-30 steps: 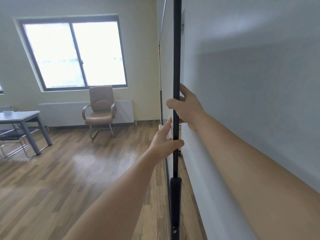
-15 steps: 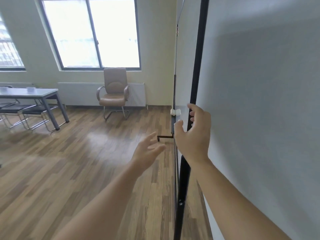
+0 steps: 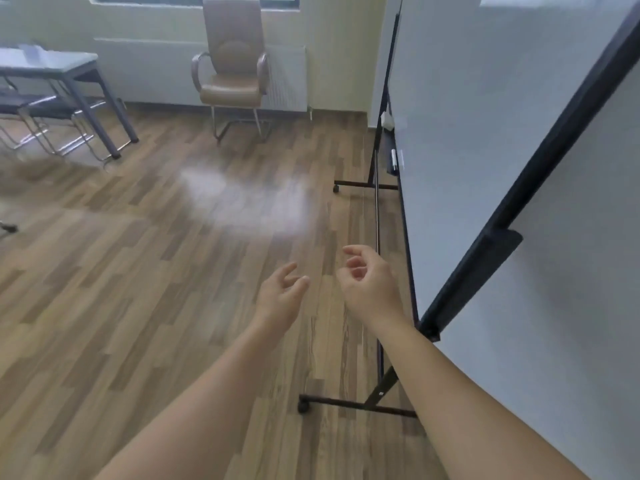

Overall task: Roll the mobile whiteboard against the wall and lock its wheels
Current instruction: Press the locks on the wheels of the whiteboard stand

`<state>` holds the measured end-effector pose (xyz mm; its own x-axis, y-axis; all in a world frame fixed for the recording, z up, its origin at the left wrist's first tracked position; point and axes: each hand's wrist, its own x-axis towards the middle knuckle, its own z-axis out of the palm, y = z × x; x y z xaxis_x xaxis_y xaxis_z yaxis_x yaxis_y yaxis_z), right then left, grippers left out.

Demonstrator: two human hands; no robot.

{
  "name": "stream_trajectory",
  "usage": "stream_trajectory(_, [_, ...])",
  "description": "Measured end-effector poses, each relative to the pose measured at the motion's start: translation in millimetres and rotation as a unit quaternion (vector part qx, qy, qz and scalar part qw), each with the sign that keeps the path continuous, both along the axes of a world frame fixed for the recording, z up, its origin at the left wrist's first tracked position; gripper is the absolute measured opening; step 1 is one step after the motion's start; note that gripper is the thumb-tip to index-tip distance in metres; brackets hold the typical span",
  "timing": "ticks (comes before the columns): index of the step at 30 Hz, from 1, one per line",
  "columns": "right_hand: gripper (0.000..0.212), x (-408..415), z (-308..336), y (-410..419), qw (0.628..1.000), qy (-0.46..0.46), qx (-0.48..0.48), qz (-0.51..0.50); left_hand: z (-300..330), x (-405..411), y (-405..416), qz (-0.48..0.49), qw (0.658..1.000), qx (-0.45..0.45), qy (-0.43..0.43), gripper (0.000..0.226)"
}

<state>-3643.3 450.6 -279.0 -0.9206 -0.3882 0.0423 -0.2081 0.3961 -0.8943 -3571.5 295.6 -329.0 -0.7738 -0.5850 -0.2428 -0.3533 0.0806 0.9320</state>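
My left hand [image 3: 280, 299] and right hand [image 3: 369, 289] hang loose-fingered, holding nothing, over the floor [image 3: 138, 271]. The whiteboard [image 3: 467, 133] stands at my right, seemingly close against the wall [image 3: 588, 306].

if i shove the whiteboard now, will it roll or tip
The whiteboard would probably roll: its near foot bar ends in a small caster on smooth wood floor, and neither hand touches it. Whether the caster is locked cannot be told. A tall panel on thin legs may wobble or tip if pushed high.
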Motion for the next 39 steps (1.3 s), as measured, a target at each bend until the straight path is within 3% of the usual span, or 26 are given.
stream_trajectory(13, [0.026,-23,-377,-27,0.959,-0.256,0.116,0.025,-355,-8,-20,0.087,0.983,0.091,-0.133,0.039])
stream_trajectory(20, [0.02,-6,-594,-28,0.933,-0.326,0.154,0.015,-560,-14,-15,0.13,0.968,0.124,-0.173,0.034])
stream_trajectory(28, [0.014,25,-795,-35,0.906,-0.384,0.179,0.011,-743,-1,-11,0.21,0.948,0.125,-0.205,0.035])
stream_trajectory(33, [0.038,45,-861,-49,0.91,-0.37,0.187,0.026,-804,6,-5,0.187,0.951,0.13,-0.211,0.04])
stream_trajectory(39, [0.039,53,-895,-67,0.91,-0.359,0.205,0.001,-831,9,1,0.192,0.956,0.12,-0.186,0.041])
